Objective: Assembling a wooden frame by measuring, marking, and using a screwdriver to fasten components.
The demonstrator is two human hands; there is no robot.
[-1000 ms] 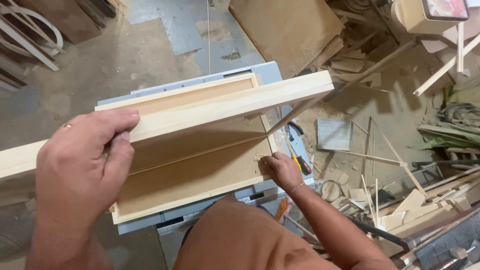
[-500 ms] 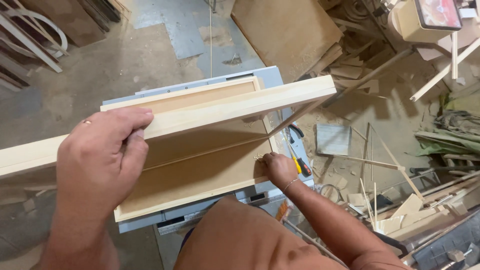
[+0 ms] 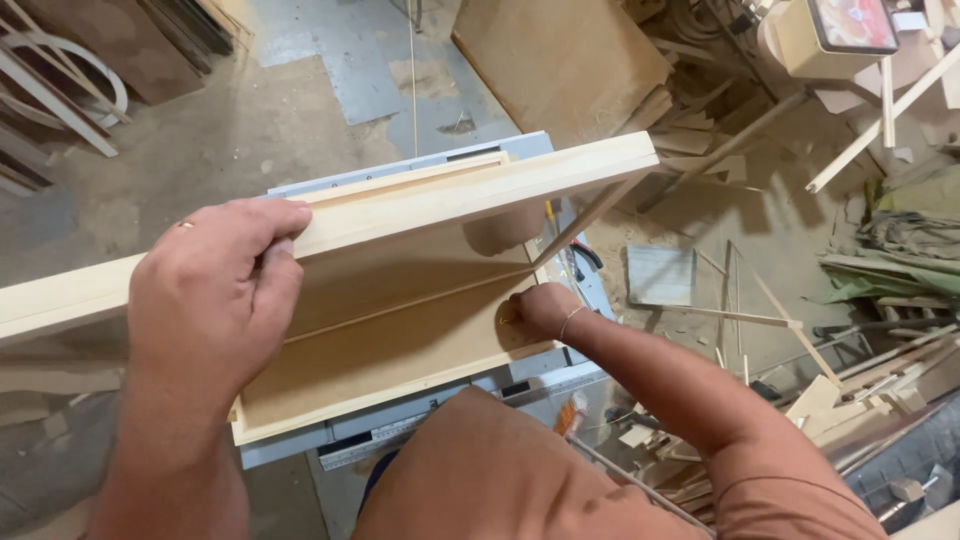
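My left hand point(image 3: 215, 290) grips a long pale wooden plank point(image 3: 470, 190) held on edge, fingers curled over its top. The plank runs from the far left to the upper right, above a brown board point(image 3: 400, 340) that lies on a grey table saw point(image 3: 480, 390). My right hand point(image 3: 540, 308) is closed low at the board's right edge, against a thin wooden strip point(image 3: 585, 220) that leans up toward the plank's far end. What the right hand's fingers hold is hidden.
Dusty concrete floor all around. A large brown panel point(image 3: 560, 65) lies beyond the saw. Offcuts, thin sticks and scrap wood point(image 3: 790, 330) litter the floor to the right. White curved frames point(image 3: 60, 90) lean at the far left. A cream machine point(image 3: 820, 40) stands top right.
The plank and my left hand have shifted slightly right and up in view. My right hand stays at the board's right edge.
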